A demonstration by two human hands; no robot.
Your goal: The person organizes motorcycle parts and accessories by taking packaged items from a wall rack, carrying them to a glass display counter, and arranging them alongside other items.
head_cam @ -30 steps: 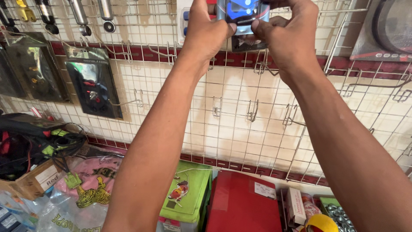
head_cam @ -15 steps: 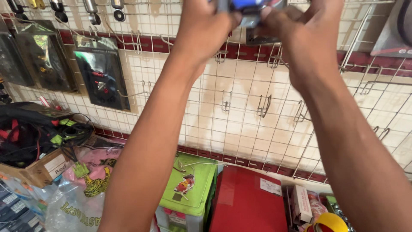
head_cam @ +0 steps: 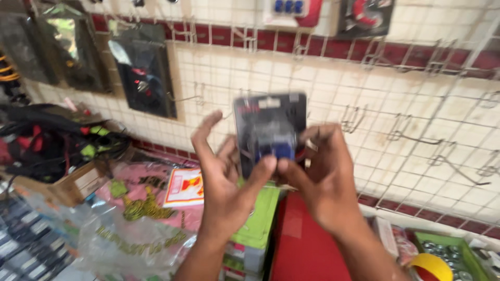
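Both of our hands held a dark blister pack (head_cam: 270, 130) upright in front of the wire grid wall (head_cam: 416, 130), near the middle of the view. The pack was blurred; we could make out a black backing card and a blue part low in its clear front. Our left hand (head_cam: 226, 179) touched the pack with the thumb tip pressed against its lower front edge, while the other fingers were spread open behind and to the left of it. Our right hand (head_cam: 320, 179) gripped the pack's lower right corner between thumb and fingers. Empty wire hooks (head_cam: 401, 127) stood out from the grid to the right of the pack. To the far left, another dark packaged item (head_cam: 143, 75) hung on the grid. Below the hands lay a green box (head_cam: 258, 224) and, just to its right, a red box (head_cam: 299, 244). Farther left lay a clear plastic bag (head_cam: 125, 239) with pink contents.
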